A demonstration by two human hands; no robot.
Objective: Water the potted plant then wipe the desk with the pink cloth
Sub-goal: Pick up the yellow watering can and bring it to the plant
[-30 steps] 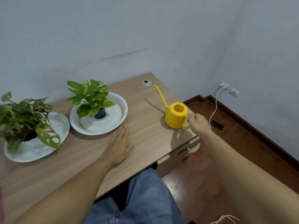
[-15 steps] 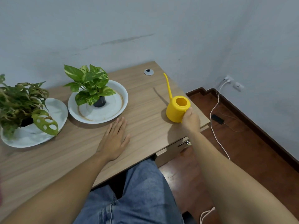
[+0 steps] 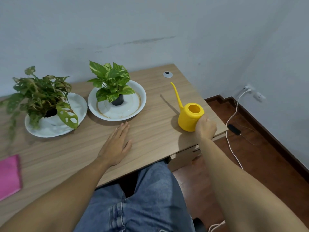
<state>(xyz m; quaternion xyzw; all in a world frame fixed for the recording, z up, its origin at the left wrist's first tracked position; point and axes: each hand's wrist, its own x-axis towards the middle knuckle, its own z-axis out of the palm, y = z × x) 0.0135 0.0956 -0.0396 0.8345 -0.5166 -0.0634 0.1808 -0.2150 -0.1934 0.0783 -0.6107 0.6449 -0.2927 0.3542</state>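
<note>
A yellow watering can [image 3: 188, 118] with a long thin spout stands near the desk's right edge. My right hand [image 3: 205, 127] is closed around its handle side, and the handle itself is hidden. My left hand [image 3: 116, 145] lies flat and open on the wooden desk [image 3: 150, 131], just in front of a white plate [image 3: 135, 104]. That plate holds a small black pot with a bright green plant [image 3: 111, 82]. A folded pink cloth [image 3: 9, 175] lies at the desk's left edge, partly cut off.
A second plant [image 3: 40, 92] with darker holed leaves sits on another white plate [image 3: 50, 128] at the left. A round cable grommet [image 3: 167, 74] is at the desk's back. A white cable [image 3: 231, 141] and wall socket are on the floor side, right. My jeans-clad legs are under the desk.
My right hand has gone from touching the watering can to closing around its handle side. The view has shifted left, bringing the pink cloth into sight. My left hand stays flat.
</note>
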